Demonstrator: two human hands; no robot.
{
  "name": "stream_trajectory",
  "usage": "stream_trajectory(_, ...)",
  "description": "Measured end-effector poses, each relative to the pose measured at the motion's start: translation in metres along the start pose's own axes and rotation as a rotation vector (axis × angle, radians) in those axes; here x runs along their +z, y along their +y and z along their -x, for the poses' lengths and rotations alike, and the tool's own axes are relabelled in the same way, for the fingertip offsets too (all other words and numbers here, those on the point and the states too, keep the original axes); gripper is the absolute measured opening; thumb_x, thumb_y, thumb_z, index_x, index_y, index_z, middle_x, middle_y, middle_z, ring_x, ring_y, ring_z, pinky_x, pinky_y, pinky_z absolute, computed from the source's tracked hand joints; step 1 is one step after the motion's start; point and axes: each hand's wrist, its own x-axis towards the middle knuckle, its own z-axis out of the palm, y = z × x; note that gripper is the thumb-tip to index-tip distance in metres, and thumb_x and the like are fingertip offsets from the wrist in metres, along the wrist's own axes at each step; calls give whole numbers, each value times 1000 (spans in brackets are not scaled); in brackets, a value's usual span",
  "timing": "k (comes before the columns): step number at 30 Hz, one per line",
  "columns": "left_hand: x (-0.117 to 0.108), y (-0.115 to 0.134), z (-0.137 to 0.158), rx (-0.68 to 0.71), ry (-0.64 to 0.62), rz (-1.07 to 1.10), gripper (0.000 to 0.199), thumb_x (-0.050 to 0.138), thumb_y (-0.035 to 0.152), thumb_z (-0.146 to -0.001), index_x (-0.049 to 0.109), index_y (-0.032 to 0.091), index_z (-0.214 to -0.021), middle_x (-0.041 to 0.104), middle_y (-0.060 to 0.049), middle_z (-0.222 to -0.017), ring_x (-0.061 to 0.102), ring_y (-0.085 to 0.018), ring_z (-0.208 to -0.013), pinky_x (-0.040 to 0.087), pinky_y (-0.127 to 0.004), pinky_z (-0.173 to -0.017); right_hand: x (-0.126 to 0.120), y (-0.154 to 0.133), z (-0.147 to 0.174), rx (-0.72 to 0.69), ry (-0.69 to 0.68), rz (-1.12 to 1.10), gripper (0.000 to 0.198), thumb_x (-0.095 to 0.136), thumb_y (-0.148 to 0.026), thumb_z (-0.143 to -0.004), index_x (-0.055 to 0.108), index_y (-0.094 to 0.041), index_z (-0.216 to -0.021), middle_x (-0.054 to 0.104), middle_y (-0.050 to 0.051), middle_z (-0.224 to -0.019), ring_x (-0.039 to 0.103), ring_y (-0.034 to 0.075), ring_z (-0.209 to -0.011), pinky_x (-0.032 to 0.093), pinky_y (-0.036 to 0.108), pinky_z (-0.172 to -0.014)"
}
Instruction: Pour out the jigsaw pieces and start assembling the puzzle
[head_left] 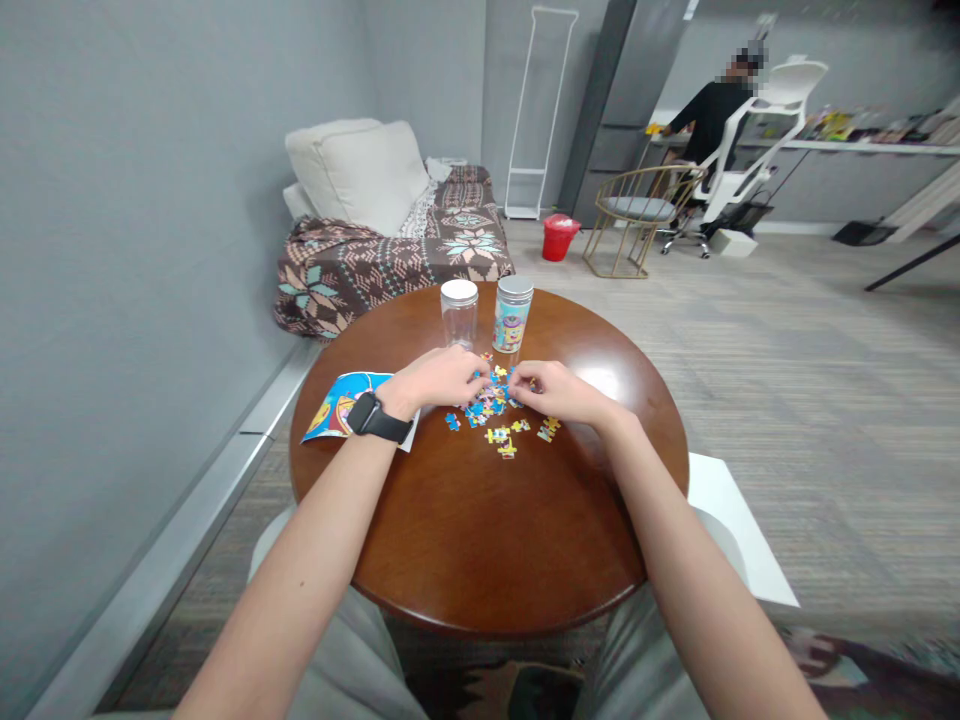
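A loose pile of small jigsaw puzzle pieces, blue, yellow and pink, lies on the round brown table. At the pile's left edge is my left hand, fingers curled in and a black watch on the wrist. From the other side my right hand reaches in, thumb and fingertips drawn together at the pieces. Anything small between the fingers of either hand is too small to make out. A few joined yellow pieces lie nearer me. Under my left wrist sits a colourful picture sheet, partly covered.
Behind the pile stand a clear jar with a white lid and a cartoon-printed jar. Beyond the table are a covered sofa, a red bin and a gold-framed chair. A person stands at the far counter.
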Motion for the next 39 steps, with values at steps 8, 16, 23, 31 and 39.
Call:
stream_trajectory(8, 0, -17, 4, -131, 0, -125, 36, 38, 38, -89, 70, 23, -86, 72, -7, -83, 64, -21, -72, 37, -28, -59, -3, 2, 5, 22, -103, 41, 9, 52, -17, -77, 60, -16, -74, 58, 0, -66, 47, 10, -58, 38, 22, -59)
stream_trajectory(16, -6, -25, 9, -226, -34, -12, 40, 47, 54, -84, 70, 22, -80, 70, -5, -77, 60, -18, -66, 35, -26, -58, -3, 1, 5, 72, -138, 71, 4, 63, -20, -72, 63, -16, -74, 54, -2, -65, 46, 10, -58, 35, 22, -58)
stream_trajectory(23, -2, -12, 3, -127, -86, 56, 46, 57, 66, -75, 65, 21, -72, 67, -2, -69, 56, -16, -59, 31, -26, -54, -3, 2, 4, 77, -103, 79, 19, 58, -32, -82, 64, -15, -76, 56, -1, -65, 46, 10, -57, 35, 23, -58)
stream_trajectory(31, -2, -13, 4, -131, -87, -26, 41, 56, 60, -80, 67, 21, -76, 68, -4, -71, 59, -17, -60, 32, -27, -53, -1, 5, 0, 110, -50, 76, 15, 55, -26, -84, 64, -16, -80, 58, -1, -66, 49, 11, -59, 37, 23, -61)
stream_trajectory(39, 5, 25, -5, -115, 144, -317, 33, 40, 24, -92, 70, 11, -91, 70, -16, -84, 68, -25, -83, 45, -31, -68, 5, 14, -4, 73, 136, 148, 11, 54, -18, -83, 63, -16, -78, 58, 3, -77, 53, 12, -67, 41, 25, -68)
